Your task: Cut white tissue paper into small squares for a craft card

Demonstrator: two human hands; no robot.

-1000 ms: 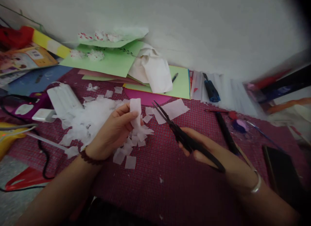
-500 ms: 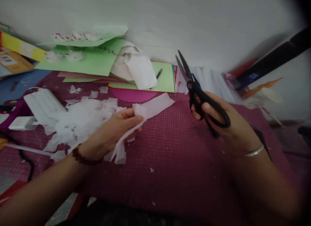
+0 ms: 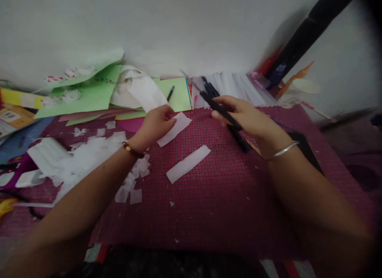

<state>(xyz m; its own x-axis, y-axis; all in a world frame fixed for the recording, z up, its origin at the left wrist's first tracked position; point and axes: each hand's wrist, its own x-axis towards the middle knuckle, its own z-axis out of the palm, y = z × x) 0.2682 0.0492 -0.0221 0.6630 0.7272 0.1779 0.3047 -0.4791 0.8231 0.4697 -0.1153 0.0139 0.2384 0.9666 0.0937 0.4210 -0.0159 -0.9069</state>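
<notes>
My left hand (image 3: 155,126) pinches one end of a white paper strip (image 3: 176,128) that lies across the red checked cloth (image 3: 209,198). A second white paper strip (image 3: 188,163) lies loose on the cloth just below it. My right hand (image 3: 244,116) is closed round black scissors (image 3: 222,112), their blades pointing up-left toward the wall and blurred by motion. A heap of small white paper squares (image 3: 89,154) lies to the left of my left wrist.
Green paper sheets (image 3: 95,92) and crumpled white paper (image 3: 137,89) lie at the back by the wall, with a black pen (image 3: 170,93) on them. A dark flat object (image 3: 304,148) sits behind my right wrist. A purple device (image 3: 12,176) is at the far left.
My left hand moved up and forward with a paper strip; one strip now lies loose on the cloth. The scissors came down from raised to low over the cloth's far edge.
</notes>
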